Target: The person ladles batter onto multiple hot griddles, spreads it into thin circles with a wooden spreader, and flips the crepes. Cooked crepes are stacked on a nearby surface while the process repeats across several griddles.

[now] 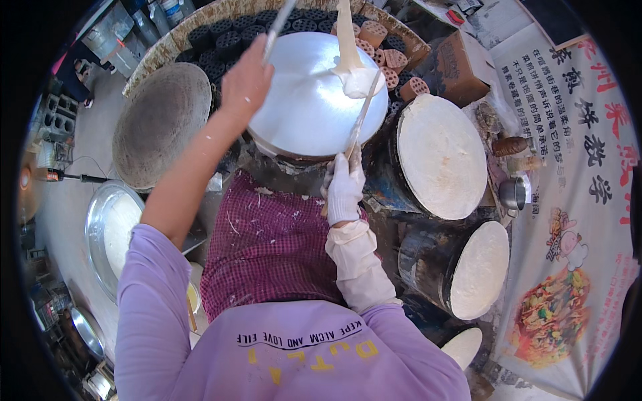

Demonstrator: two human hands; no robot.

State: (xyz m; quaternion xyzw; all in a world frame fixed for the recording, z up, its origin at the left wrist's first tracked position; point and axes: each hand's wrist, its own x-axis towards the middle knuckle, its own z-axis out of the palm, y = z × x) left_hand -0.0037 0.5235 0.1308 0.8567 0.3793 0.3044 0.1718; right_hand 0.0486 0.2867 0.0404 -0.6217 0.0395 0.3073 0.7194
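My bare left hand (247,75) grips a pale stick (279,29), raised over the left side of a large, shiny round metal pan or lid (301,123). A white glove, dotted with batter, covers my right hand (346,183). It is closed around a thin batter-coated stick (360,118) that slants up across the metal's near right edge. A stretchy strand of pale batter (347,47) comes down from the top of the view. It ends in a white clump (358,84) by that stick's tip. Whether the clump touches the metal is unclear.
Pale round sheets (441,158) cover drum-like stoves at my right. Honeycomb coal briquettes (228,45) ring the far side. A grey shallow round pan (163,123) leans at left, above a metal basin of batter (120,230). A printed banner (567,215) hangs far right; another person (75,75) stands upper left.
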